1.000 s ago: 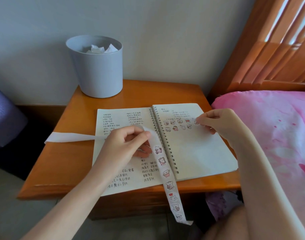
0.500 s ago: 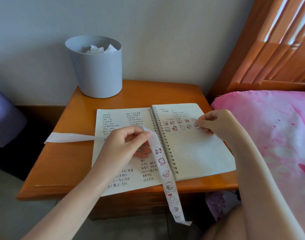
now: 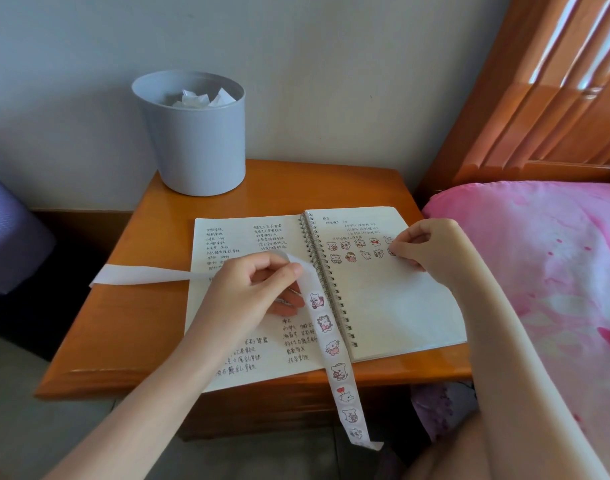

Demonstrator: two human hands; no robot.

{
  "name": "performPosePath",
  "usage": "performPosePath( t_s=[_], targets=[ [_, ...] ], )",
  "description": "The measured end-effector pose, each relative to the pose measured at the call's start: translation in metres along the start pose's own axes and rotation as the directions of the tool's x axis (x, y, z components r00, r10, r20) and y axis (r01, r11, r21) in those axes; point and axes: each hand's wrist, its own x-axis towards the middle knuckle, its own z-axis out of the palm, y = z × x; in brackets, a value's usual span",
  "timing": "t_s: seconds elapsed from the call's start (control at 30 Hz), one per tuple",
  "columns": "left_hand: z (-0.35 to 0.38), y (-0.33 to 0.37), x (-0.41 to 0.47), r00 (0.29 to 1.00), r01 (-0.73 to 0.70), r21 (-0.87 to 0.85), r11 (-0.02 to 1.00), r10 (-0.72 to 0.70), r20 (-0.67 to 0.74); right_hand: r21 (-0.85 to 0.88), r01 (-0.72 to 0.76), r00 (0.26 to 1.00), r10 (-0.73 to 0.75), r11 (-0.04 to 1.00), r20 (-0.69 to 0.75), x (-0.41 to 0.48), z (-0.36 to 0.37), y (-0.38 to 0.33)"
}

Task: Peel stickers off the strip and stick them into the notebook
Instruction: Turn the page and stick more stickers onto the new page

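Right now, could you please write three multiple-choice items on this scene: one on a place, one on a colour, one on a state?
1. The grey bin stands: A on the floor; B at the table's back left; C on a chair.
2. The bedding is: A pink; B green; C white.
3. The notebook is: A closed; B open flat; C upright.
Answers: B, it sits on the wood by the wall; A, pink cloth at right; B, both pages show.
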Motion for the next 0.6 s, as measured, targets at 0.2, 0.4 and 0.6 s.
performPosePath(
  t_s=[0.2,0.4,0.6],
  targets=[
    [0.0,0.0,0.0,1.0,-0.005,0.016,1.0,0.005,0.001,-0.054,0.001,1.0,-0.003,0.999,-0.031,0.003,0.002,0.006],
    [-0.001,-0.001,-0.001,1.0,-0.008,0.013,1.0,0.008,0.002,-0.062,-0.027,0.992,0.019,0.998,-0.127,0.006,0.003,0.011],
    [-0.001,-0.001,0.0,1.0,-0.008,0.025,1.0,0.008,-0.002,-0.122,-0.074,0.992,0.061,0.99,-0.107,0.006,0.008,0.005]
  ],
)
